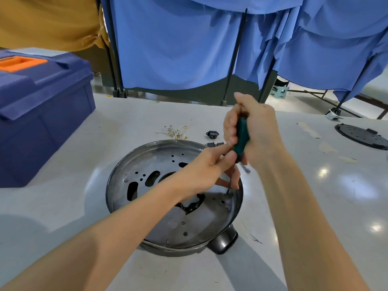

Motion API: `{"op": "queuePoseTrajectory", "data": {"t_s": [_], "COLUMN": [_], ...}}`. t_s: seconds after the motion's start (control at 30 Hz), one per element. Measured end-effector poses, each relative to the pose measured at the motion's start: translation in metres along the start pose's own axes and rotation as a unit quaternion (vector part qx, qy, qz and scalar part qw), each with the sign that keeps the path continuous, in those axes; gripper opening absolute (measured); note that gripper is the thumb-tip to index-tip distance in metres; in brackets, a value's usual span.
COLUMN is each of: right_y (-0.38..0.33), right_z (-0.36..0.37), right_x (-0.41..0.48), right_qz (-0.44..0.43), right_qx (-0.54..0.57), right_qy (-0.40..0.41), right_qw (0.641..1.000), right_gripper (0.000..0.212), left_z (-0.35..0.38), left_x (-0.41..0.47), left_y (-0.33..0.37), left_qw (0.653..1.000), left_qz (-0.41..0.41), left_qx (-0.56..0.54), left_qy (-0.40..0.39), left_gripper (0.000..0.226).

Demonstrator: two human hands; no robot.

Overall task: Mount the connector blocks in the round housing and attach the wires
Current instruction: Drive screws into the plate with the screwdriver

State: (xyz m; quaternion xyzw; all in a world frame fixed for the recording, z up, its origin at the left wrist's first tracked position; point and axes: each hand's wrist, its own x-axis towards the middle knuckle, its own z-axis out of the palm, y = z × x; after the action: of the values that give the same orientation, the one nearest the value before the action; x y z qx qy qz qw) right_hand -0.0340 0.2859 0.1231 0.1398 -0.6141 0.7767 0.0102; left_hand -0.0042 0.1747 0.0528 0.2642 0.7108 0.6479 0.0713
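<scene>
A green-handled screwdriver is gripped upright by the right hand, tip lowered inside the round housing, its handle's base pinched by the left hand.

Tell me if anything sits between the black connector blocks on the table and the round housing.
Only the hands: the left hand and the right hand, both on the screwdriver, hang over the housing's far right side, just in front of the connector blocks.

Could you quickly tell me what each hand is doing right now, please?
Left hand: fingers curled round the screwdriver shaft, steadying it.
Right hand: gripping the screwdriver's green handle.
</scene>
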Motion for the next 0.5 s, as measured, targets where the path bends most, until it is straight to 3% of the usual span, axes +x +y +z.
{"op": "queuePoseTrajectory", "data": {"t_s": [0.07, 0.13, 0.23, 0.3, 0.37, 0.43, 0.5], "right_y": [-0.011, -0.01, 0.004, 0.016, 0.025, 0.022, 0.007], "right_z": [-0.013, -0.014, 0.0, 0.009, 0.013, 0.008, -0.006], "right_x": [0.004, 0.005, 0.004, -0.002, -0.008, -0.009, -0.002], "right_qz": [0.073, 0.068, -0.022, -0.12, -0.177, -0.12, 0.018], "right_qx": [0.013, -0.001, -0.012, -0.056, -0.085, -0.03, 0.041], "right_qy": [-0.133, -0.146, 0.005, 0.137, 0.213, 0.172, 0.015], "right_qw": [0.988, 0.987, 1.0, 0.982, 0.957, 0.977, 0.999], "right_gripper": [0.06, 0.063, 0.063, 0.068, 0.072, 0.069, 0.063], "left_z": [0.001, 0.0, 0.0, 0.001, 0.003, 0.003, 0.002], "left_x": [0.001, 0.0, -0.003, -0.003, -0.002, 0.0, 0.001], "left_y": [0.001, 0.0, -0.002, -0.002, -0.002, -0.002, 0.0], "left_qw": [1.0, 1.0, 1.0, 0.999, 1.0, 1.0, 1.0], "left_qz": [-0.011, -0.018, -0.019, -0.005, 0.005, 0.001, -0.018], "left_qx": [0.006, 0.006, -0.022, -0.039, -0.025, -0.017, -0.014], "left_qy": [-0.009, -0.008, 0.003, -0.001, 0.002, 0.003, 0.002], "left_gripper": [0.027, 0.03, 0.032, 0.029, 0.026, 0.025, 0.025]}}
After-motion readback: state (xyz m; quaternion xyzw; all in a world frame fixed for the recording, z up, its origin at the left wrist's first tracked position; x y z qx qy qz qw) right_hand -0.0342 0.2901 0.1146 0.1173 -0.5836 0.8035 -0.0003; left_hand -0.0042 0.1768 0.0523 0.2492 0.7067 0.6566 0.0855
